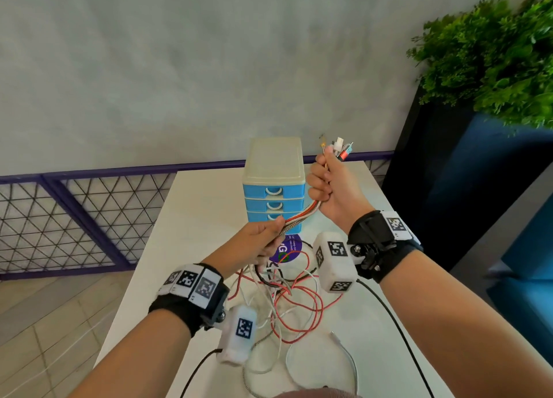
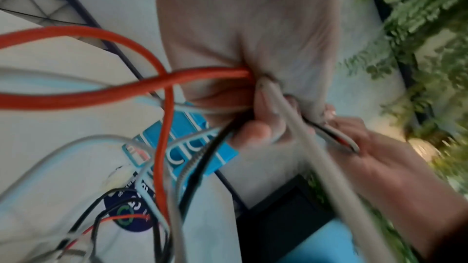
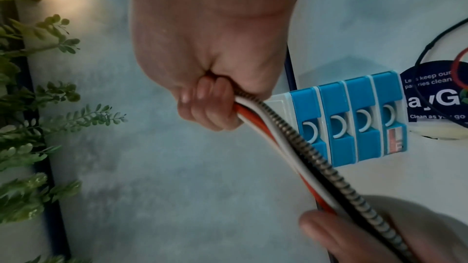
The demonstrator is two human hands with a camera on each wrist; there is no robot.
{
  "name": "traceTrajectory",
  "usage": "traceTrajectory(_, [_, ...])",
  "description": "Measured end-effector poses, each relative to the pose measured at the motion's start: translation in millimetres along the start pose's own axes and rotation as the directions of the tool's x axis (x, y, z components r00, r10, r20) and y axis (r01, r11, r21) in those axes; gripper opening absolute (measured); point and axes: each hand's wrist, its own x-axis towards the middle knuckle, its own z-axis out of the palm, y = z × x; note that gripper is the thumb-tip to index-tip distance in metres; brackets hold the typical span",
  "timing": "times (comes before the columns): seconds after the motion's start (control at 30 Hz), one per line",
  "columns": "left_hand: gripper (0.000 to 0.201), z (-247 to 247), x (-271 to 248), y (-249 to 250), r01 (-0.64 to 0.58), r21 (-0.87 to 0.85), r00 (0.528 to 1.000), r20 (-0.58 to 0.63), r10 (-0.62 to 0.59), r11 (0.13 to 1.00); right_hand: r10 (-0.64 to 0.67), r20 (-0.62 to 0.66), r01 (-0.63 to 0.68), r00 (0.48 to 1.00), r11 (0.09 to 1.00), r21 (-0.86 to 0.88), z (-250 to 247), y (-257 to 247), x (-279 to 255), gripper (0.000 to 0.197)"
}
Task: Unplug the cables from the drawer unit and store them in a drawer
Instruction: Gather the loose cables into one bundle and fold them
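A small blue drawer unit (image 1: pixel 274 188) with a cream top stands on the white table (image 1: pixel 191 224); its drawers are closed. My right hand (image 1: pixel 327 185) is raised beside the unit and grips a bundle of cables (image 1: pixel 299 218) near their plug ends (image 1: pixel 339 149), which stick up above the fist. My left hand (image 1: pixel 263 242) holds the same bundle lower down, in front of the unit. The bundle (image 3: pixel 291 147) has red, white, black and metal-braided strands. Below my left hand the cables (image 1: pixel 293 302) hang and lie tangled on the table. The unit (image 3: pixel 354 119) shows several closed drawers.
A round purple sticker (image 1: pixel 288 249) lies on the table in front of the unit. A plant (image 1: pixel 490 56) in a dark planter stands at the right. A purple mesh railing (image 1: pixel 74 218) runs behind the table's left side.
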Motion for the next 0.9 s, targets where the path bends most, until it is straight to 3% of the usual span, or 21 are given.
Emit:
traceTrajectory(0.13, [0.042, -12.2, -2.7, -1.5, -0.005, -0.065, 0.999, 0.035, 0.008, 0.998, 0.042, 0.029, -0.041, 0.999, 0.999, -0.034, -3.7, -6.5, -2.1, 0.039])
traceTrajectory(0.3, [0.043, -18.1, 7.1, 10.7, -0.009, 0.093, 1.0, -0.024, 0.011, 0.996, 0.203, 0.137, -0.159, 0.969, 0.947, -0.279, -0.2, -20.1, -13.3, 0.041])
traceTrajectory(0.37, [0.042, -22.3, 8.9, 19.0, -0.035, 0.206, 0.999, 0.038, 0.028, 0.978, 0.31, 0.223, -0.214, 0.924, 0.903, -0.373, -2.7, -26.7, -17.4, 0.04])
traceTrajectory(0.47, [0.041, -23.5, 7.1, 34.6, -0.046, 0.245, 0.977, 0.214, -0.008, 0.968, 0.429, 0.373, -0.295, 0.823, 0.883, -0.365, -4.0, -31.0, -24.3, 0.038])
traceTrajectory(0.57, [0.038, -25.8, 6.0, 49.9, -0.044, 0.307, 0.952, 0.303, -0.054, 0.951, 0.34, 0.357, -0.262, 0.87, 0.932, -0.25, 2.3, -27.0, -28.4, 0.041])
traceTrajectory(0.67, [0.036, -31.8, 7.1, 61.6, -0.078, 0.456, 0.966, 0.255, -0.046, 0.887, 0.297, 0.299, -0.205, 0.907, 0.931, -0.303, 4.2, -24.2, -26.9, 0.041])
traceTrajectory(0.77, [0.033, -37.4, 11.9, 67.0, -0.103, 0.602, 0.985, 0.174, -0.004, 0.792, 0.354, 0.22, -0.236, 0.909, 0.872, -0.429, 4.2, -22.8, -24.6, 0.04])
traceTrajectory(0.9, [0.029, -35.3, 17.8, 73.8, -0.144, 0.682, 0.986, 0.164, 0.043, 0.717, 0.431, 0.178, -0.279, 0.885, 0.796, -0.537, 10.0, -15.3, -29.9, 0.042])
